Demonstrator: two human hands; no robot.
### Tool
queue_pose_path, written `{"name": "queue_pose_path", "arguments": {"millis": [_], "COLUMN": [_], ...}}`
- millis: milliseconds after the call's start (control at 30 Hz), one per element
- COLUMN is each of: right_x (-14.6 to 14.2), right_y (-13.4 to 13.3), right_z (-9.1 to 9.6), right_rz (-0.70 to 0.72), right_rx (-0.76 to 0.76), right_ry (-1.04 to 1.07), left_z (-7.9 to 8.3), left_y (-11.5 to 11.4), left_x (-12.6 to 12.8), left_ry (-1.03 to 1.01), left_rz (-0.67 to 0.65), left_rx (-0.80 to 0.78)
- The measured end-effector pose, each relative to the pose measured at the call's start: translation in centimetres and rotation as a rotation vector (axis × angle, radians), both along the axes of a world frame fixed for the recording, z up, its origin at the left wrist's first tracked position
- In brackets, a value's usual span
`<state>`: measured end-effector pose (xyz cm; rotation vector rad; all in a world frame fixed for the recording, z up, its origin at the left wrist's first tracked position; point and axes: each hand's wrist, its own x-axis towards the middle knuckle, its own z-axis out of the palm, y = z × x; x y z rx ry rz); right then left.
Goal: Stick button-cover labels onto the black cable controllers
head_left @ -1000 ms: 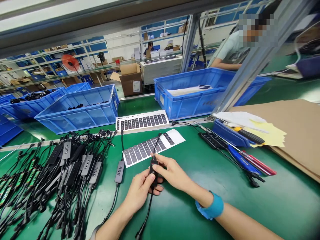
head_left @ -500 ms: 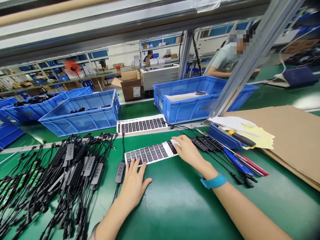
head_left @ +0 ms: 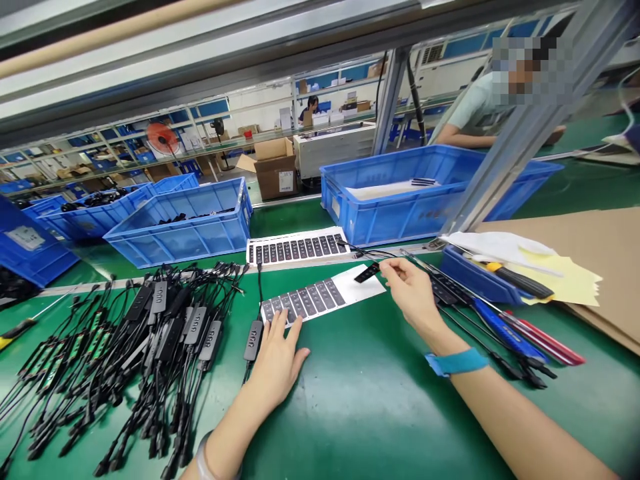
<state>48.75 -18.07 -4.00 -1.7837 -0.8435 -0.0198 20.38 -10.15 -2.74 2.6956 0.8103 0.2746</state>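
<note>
My right hand [head_left: 407,290] pinches the end of a black sticker label [head_left: 367,273], lifted off the white backing sheet [head_left: 356,287]. Several grey-black labels [head_left: 305,300] still line the left and middle of that sheet. Flat on the sheet's left end rests my left hand [head_left: 280,353], fingers spread. Just left of it lies a small black controller box [head_left: 253,340] with a cable at each end. Behind, a second label sheet [head_left: 297,247] full of black labels lies against the blue bins.
A heap of cabled controllers [head_left: 170,340] covers the left of the green table. Blue bins [head_left: 180,230] stand at the back. On the right are more cabled boxes [head_left: 445,290], a blue tray [head_left: 485,273] with a knife, and cardboard [head_left: 615,247]. A person sits beyond the metal post [head_left: 530,127].
My right hand has peeled the black label from the sheet's right part and moved it up and right. My left hand stays on the sheet. The view has shifted slightly left.
</note>
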Motion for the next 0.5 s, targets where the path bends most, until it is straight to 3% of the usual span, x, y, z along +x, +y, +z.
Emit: {"name": "queue_pose_path", "arguments": {"millis": [100, 200, 300, 400, 500], "right_x": [-1.5, -3.7, -5.8, -7.5, -8.7], "right_y": [-0.3, -0.6, -0.8, -1.0, -1.2], "right_z": [0.8, 1.8, 2.6, 2.9, 2.9], "right_rz": [0.035, 0.146, 0.240, 0.313, 0.387], "right_rx": [0.126, 0.193, 0.187, 0.177, 0.169], "right_ry": [0.156, 0.307, 0.338, 0.360, 0.408], "left_z": [1.5, 2.6, 2.8, 3.0, 3.4], "left_y": [0.9, 2.2, 3.3, 3.7, 3.3], "left_x": [-1.1, -2.8, -4.1, -4.4, -3.7], "left_ry": [0.016, 0.191, 0.275, 0.098, -0.322], "left_rz": [0.158, 0.365, 0.402, 0.540, 0.624], "left_rx": [0.168, 0.336, 0.371, 0.261, -0.092]}}
